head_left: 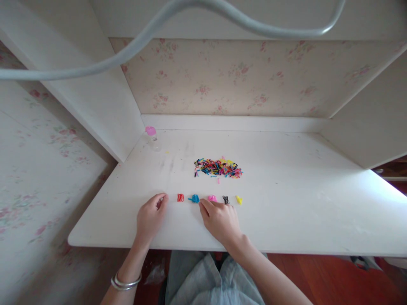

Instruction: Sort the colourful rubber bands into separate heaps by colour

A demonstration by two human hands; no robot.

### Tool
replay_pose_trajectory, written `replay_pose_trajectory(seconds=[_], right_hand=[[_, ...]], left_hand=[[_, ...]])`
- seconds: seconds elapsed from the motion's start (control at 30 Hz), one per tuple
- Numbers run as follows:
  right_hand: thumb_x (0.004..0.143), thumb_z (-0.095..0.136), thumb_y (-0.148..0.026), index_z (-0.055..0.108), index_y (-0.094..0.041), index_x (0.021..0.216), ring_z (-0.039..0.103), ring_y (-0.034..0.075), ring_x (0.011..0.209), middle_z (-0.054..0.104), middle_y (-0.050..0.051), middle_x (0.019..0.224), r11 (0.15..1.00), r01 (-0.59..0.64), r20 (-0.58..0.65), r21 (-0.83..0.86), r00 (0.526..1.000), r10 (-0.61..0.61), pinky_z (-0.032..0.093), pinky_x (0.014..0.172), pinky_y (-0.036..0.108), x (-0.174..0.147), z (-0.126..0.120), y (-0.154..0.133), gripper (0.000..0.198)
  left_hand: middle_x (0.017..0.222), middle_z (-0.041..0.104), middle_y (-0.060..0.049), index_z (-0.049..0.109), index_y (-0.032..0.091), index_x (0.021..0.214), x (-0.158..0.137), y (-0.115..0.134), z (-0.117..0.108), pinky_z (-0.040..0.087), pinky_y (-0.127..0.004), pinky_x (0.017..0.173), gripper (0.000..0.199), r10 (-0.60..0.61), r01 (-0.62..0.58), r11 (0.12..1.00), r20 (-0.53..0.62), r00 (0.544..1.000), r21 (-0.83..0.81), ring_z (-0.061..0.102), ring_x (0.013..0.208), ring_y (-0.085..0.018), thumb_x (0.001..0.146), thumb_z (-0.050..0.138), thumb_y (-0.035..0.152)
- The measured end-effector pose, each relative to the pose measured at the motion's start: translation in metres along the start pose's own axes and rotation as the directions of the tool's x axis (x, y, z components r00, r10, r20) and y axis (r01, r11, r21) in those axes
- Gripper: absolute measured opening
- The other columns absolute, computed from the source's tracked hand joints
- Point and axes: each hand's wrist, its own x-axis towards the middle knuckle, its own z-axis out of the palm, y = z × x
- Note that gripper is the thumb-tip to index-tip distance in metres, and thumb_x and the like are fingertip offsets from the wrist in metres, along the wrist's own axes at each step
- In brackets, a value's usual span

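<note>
A mixed heap of small rubber bands (219,168) in many colours lies on the white desk. In front of it runs a row of small single-colour piles: red bands (180,198), blue bands (195,198), pink bands (212,198), black bands (226,199) and yellow bands (239,200). My left hand (151,214) rests on the desk left of the red pile, its fingers curled closed with nothing showing in them. My right hand (220,218) is closed in a pinch, fingertips at the blue pile's right edge; whatever they hold is hidden. It partly covers the pink and black piles.
A clear container with a pink lid (150,131) stands at the desk's back left corner. A pale cable (178,6) crosses the top of the view. White side panels flank the desk (302,203), and its front edge lies close to my body.
</note>
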Motion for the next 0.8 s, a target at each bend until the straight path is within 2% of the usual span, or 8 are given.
replay_pose_trajectory(seconds=[0.13, 0.23, 0.3, 0.4, 0.47, 0.57, 0.67, 0.8], right_hand=[[0.094, 0.042, -0.038, 0.071, -0.027, 0.089, 0.059, 0.01, 0.055, 0.067, -0.002, 0.065, 0.973, -0.12, -0.088, 0.197, 0.986, 0.139, 0.031, 0.054, 0.02, -0.015, -0.011, 0.028, 0.032], [0.092, 0.043, -0.049, 0.072, -0.025, 0.091, 0.057, 0.01, 0.051, 0.063, -0.001, 0.058, 0.91, -0.273, -0.09, 0.311, 0.945, 0.314, 0.034, 0.053, 0.02, -0.025, -0.02, 0.068, 0.038], [0.09, 0.043, -0.055, 0.073, -0.023, 0.087, 0.057, 0.011, 0.051, 0.061, -0.001, 0.055, 0.866, -0.385, -0.091, 0.32, 0.897, 0.433, 0.035, 0.054, 0.02, -0.031, -0.025, 0.1, 0.043], [0.088, 0.042, -0.058, 0.073, -0.023, 0.088, 0.06, 0.015, 0.056, 0.063, 0.0, 0.058, 0.832, -0.495, -0.109, 0.252, 0.839, 0.532, 0.037, 0.056, 0.023, -0.042, -0.03, 0.141, 0.046], [0.087, 0.042, -0.058, 0.072, -0.024, 0.089, 0.063, 0.016, 0.06, 0.067, 0.002, 0.064, 0.828, -0.509, -0.099, 0.235, 0.835, 0.541, 0.038, 0.059, 0.024, -0.051, -0.03, 0.158, 0.046], [0.088, 0.04, -0.059, 0.072, -0.025, 0.091, 0.064, 0.017, 0.063, 0.068, 0.002, 0.068, 0.833, -0.496, -0.054, 0.246, 0.851, 0.523, 0.039, 0.06, 0.024, -0.061, -0.026, 0.166, 0.047], [0.088, 0.039, -0.059, 0.072, -0.026, 0.092, 0.064, 0.017, 0.064, 0.069, 0.002, 0.069, 0.84, -0.492, -0.025, 0.232, 0.86, 0.51, 0.039, 0.06, 0.024, -0.063, -0.022, 0.163, 0.047], [0.089, 0.039, -0.058, 0.072, -0.025, 0.091, 0.063, 0.016, 0.064, 0.07, 0.002, 0.071, 0.832, -0.473, -0.017, 0.291, 0.867, 0.498, 0.04, 0.061, 0.024, -0.061, -0.025, 0.162, 0.047]], left_hand=[[0.088, 0.07, 0.0, 0.066, 0.023, 0.097, 0.0, -0.002, 0.002, 0.043, -0.022, 0.071, 0.039, 0.028, -0.03, 0.999, -0.046, 0.999, -0.04, 0.062, 0.078, -0.013, 0.086, 0.043, 0.052], [0.089, 0.07, -0.002, 0.067, 0.022, 0.096, -0.002, -0.003, 0.004, 0.043, -0.023, 0.071, 0.039, 0.05, -0.051, 0.999, -0.078, 0.996, -0.015, 0.063, 0.078, -0.014, 0.086, 0.043, 0.051], [0.09, 0.071, -0.002, 0.067, 0.022, 0.096, -0.006, 0.002, 0.004, 0.043, -0.023, 0.07, 0.038, 0.088, -0.085, 0.996, -0.091, 0.992, 0.031, 0.063, 0.077, -0.014, 0.087, 0.043, 0.05], [0.09, 0.071, -0.002, 0.066, 0.023, 0.097, -0.011, 0.02, 0.005, 0.043, -0.023, 0.069, 0.035, 0.164, -0.156, 0.982, -0.069, 0.984, 0.102, 0.063, 0.076, -0.014, 0.088, 0.042, 0.047], [0.09, 0.071, 0.0, 0.066, 0.025, 0.096, -0.012, 0.04, 0.006, 0.043, -0.022, 0.069, 0.032, 0.223, -0.217, 0.966, -0.024, 0.975, 0.143, 0.063, 0.076, -0.013, 0.089, 0.042, 0.045], [0.093, 0.071, 0.001, 0.066, 0.027, 0.092, -0.006, 0.074, 0.012, 0.042, -0.022, 0.069, 0.029, 0.293, -0.298, 0.931, 0.056, 0.955, 0.212, 0.064, 0.078, -0.013, 0.089, 0.041, 0.041], [0.096, 0.071, 0.002, 0.067, 0.029, 0.091, 0.007, 0.1, 0.024, 0.041, -0.023, 0.065, 0.029, 0.273, -0.29, 0.91, 0.096, 0.957, 0.296, 0.064, 0.078, -0.014, 0.088, 0.041, 0.041], [0.101, 0.07, -0.001, 0.068, 0.029, 0.094, 0.028, 0.113, 0.043, 0.042, -0.026, 0.064, 0.031, 0.236, -0.25, 0.895, 0.084, 0.968, 0.37, 0.065, 0.081, -0.018, 0.087, 0.041, 0.042]])
